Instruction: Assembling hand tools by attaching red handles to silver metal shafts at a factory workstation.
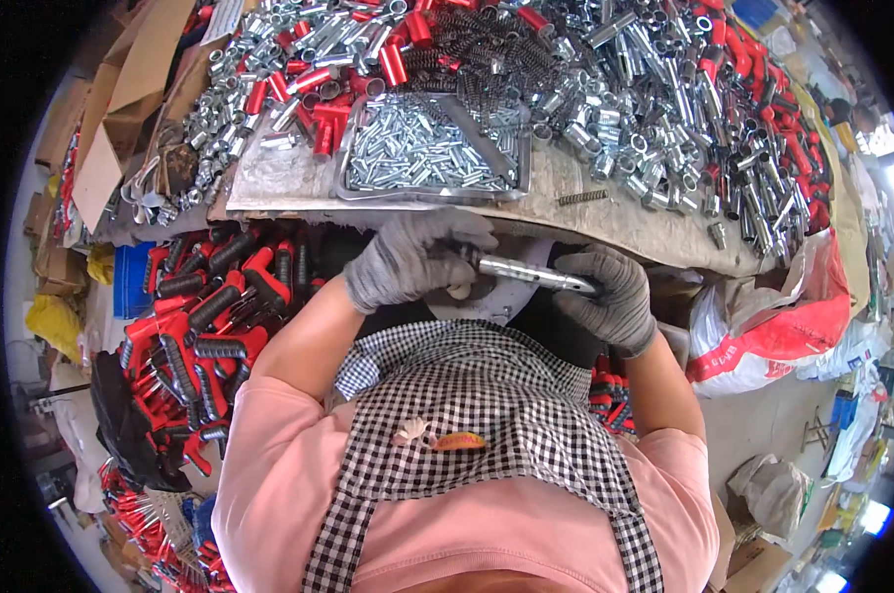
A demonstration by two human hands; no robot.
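My left hand (412,255), in a grey glove, grips one end of a shiny metal tube (529,273) just below the workbench edge. Wearing the same kind of glove, my right hand (610,294) grips the tube's other end. The tube lies nearly level between them, over my lap. A flat metal tray (353,188) of small silver pins stands on the bench just beyond my hands.
The workbench (605,219) carries heaps of silver sleeves (654,89), dark springs (487,54) and red caps (398,59). A pile of red-and-black handles (205,316) fills a bin at my left. Cardboard boxes (121,99) stand far left, a red and white sack (773,336) at right.
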